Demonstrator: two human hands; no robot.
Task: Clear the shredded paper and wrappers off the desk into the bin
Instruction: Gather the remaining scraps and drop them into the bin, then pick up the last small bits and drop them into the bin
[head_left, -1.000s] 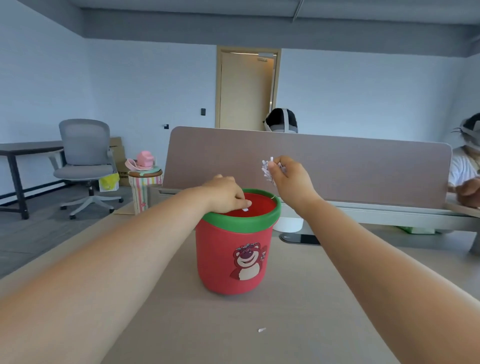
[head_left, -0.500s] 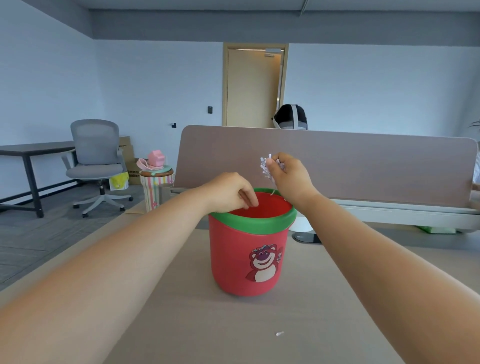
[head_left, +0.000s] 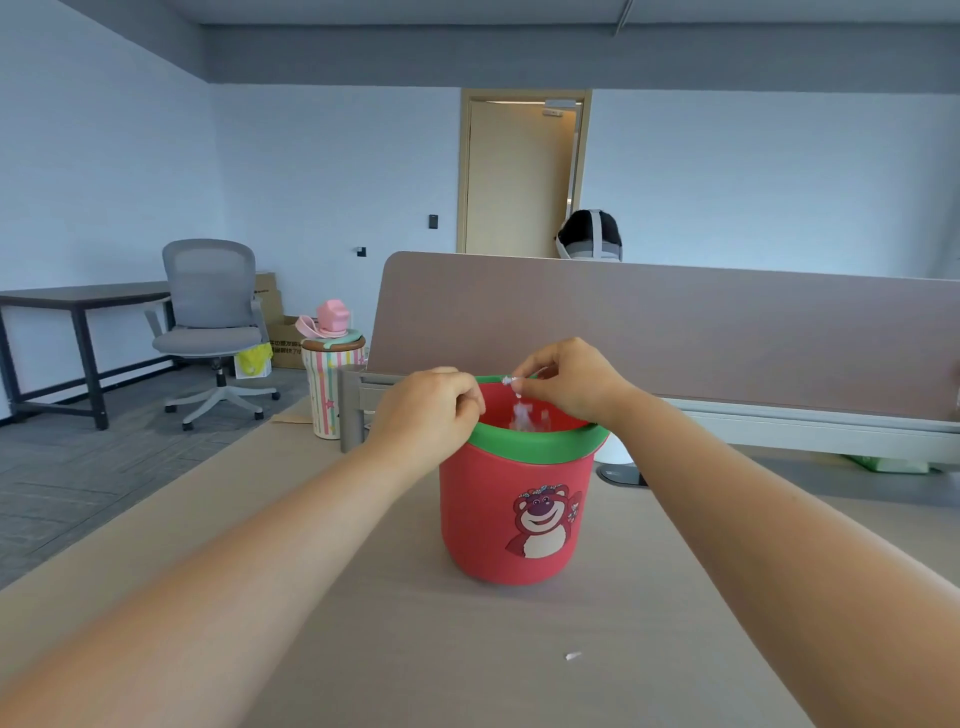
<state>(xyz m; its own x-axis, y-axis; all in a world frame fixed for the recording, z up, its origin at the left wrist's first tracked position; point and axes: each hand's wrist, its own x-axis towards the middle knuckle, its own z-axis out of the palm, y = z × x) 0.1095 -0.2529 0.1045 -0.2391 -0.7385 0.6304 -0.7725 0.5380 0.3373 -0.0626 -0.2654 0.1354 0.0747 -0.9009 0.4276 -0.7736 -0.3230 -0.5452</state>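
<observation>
R grip (head_left: 571, 383) now lower, pinching few shreds (head_left: 511, 381) over bin (head_left: 540, 448); L grip (head_left: 426, 410) curled, empty.

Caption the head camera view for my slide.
Right hand drops shredded paper into the red bin, left hand at its rim, one scrap on desk.

The beige surface (head_left: 395, 649) carried 1 upright red bin (head_left: 498, 519) with a green rim and 1 white paper scrap (head_left: 572, 656), lying apart from it toward the near edge.

Upright red bin (head_left: 514, 514) on desk (head_left: 405, 649); shredded paper (head_left: 511, 382) above it, one scrap (head_left: 573, 656) nearby.
</observation>
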